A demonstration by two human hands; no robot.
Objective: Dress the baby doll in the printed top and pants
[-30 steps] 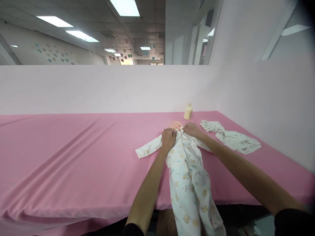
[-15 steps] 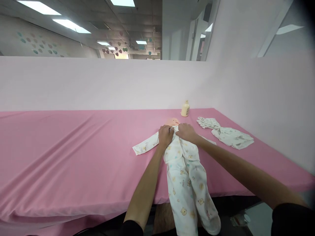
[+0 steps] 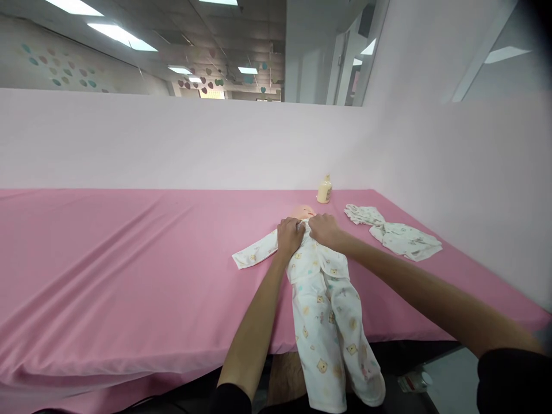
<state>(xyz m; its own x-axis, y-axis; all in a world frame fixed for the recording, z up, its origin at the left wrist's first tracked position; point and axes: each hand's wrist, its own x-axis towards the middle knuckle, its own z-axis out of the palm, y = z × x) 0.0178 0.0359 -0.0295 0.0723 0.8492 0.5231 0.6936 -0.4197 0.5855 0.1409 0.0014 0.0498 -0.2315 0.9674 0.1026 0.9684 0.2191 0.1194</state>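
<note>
A baby doll in white printed clothes lies on its back, its pinkish head [image 3: 304, 211] toward the wall and mostly hidden behind my hands. My left hand [image 3: 290, 236] has its fingers curled on the collar of the white baby top [image 3: 308, 261]. Opposite it, my right hand [image 3: 324, 229] grips the other side of the same collar. One sleeve stretches out flat to the left; the other is largely hidden by my right forearm. Matching white trousers [image 3: 321, 333] extend toward me, and their lower legs hang past the table edge.
A pink cloth [image 3: 142, 270] covers the table, with folds at the left. A pale yellow pump bottle [image 3: 325, 190] stands by the back wall. Another set of white printed baby clothes [image 3: 405, 238] lies to the right. Below the table edge is a jar-like container [image 3: 414, 381].
The camera view has shifted slightly. Both hands stay at the collar, and the clothes lie almost as before.
</note>
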